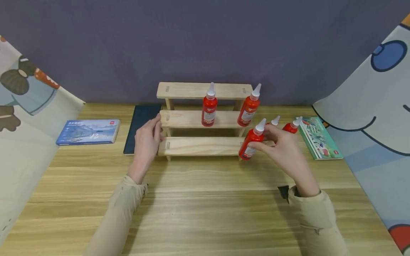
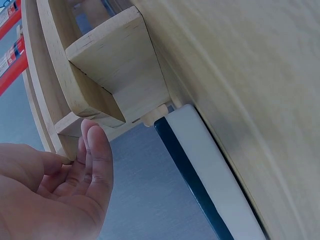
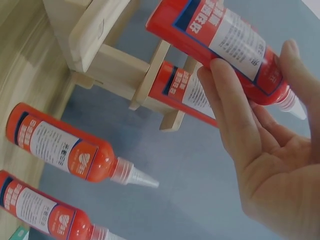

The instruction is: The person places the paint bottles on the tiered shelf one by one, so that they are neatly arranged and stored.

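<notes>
A three-tier wooden rack [image 1: 205, 145] stands against the back wall. My left hand [image 1: 148, 140] holds its left side, with thumb and fingertips at the ends of the planks [image 2: 100, 107]. In my right hand [image 1: 285, 149], a red squeeze bottle [image 1: 250, 145] with a white pointed nozzle is gripped between thumb and fingers. This bottle is slightly tilted at the right end of the lowest tier; the right wrist view shows its label [image 3: 237, 45]. Two more red bottles stand on the middle tier, one near the centre [image 1: 209, 111] and one at the right end [image 1: 248, 111].
Right of the rack, two other red bottles [image 3: 60, 142] stand on the table, partly behind my right hand in the head view. A green box [image 1: 320, 138] lies farther right. On the left are a dark flat book-like item [image 1: 141, 121] and a blue box [image 1: 89, 131].
</notes>
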`<state>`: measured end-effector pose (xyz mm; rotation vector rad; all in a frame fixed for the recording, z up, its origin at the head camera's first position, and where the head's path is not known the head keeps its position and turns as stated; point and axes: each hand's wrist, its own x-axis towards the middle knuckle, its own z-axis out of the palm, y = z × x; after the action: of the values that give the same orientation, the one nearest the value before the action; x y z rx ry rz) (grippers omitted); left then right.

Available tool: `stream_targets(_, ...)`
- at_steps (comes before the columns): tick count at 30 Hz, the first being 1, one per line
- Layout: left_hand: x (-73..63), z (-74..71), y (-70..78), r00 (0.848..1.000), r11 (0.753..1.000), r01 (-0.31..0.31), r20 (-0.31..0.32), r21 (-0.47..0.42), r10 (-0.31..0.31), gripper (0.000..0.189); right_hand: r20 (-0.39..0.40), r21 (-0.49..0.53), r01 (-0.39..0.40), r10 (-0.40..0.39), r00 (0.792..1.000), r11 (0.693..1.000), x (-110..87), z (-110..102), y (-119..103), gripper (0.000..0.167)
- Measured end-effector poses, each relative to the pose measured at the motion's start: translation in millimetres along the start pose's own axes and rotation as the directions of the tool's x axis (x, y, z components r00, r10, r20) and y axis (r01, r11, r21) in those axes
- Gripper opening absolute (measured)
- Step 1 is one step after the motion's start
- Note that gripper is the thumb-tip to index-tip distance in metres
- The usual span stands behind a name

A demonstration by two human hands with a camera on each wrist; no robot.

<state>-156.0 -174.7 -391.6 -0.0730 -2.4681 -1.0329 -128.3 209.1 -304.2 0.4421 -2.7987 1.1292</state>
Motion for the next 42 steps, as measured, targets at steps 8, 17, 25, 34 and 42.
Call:
stream_targets(8, 0.7, 0.6, -0.6, 1.0, 1.0, -0.013, -0.003, -0.006, 0.013, 0.037, 0.012, 0.011, 0.006, -0.006, 1.0, 1.0, 4.1, 7.5, -5.4, 0.04)
stream_targets(17, 1.0, -0.4, 0.7, 1.0, 1.0, -0.011, 0.0, -0.008, 0.011, 0.037, 0.015, 0.007, 0.016, -0.016, 1.0, 1.0, 7.5, 12.9, -12.4, 0.042)
stream_targets(25, 1.1, 0.5, -0.6, 1.0, 1.0, -0.008, -0.002, -0.002, 0.008, 0.037, 0.015, -0.006, 0.02, -0.02, 1.0, 1.0, 9.5, 17.3, -17.9, 0.044)
stream_targets(34, 1.0, -0.2, -0.2, 1.0, 1.0, 0.001, -0.002, 0.001, -0.001, 0.037, 0.053, 0.024, -0.006, 0.005, 0.999, 1.0, 12.7, 23.5, -22.6, 0.045)
stream_targets(42, 0.8, -0.2, 0.1, 1.0, 1.0, 0.0, -0.005, -0.001, 0.0, 0.037, 0.062, 0.066, 0.014, -0.018, 0.998, 0.998, 15.3, 34.9, -25.0, 0.044)
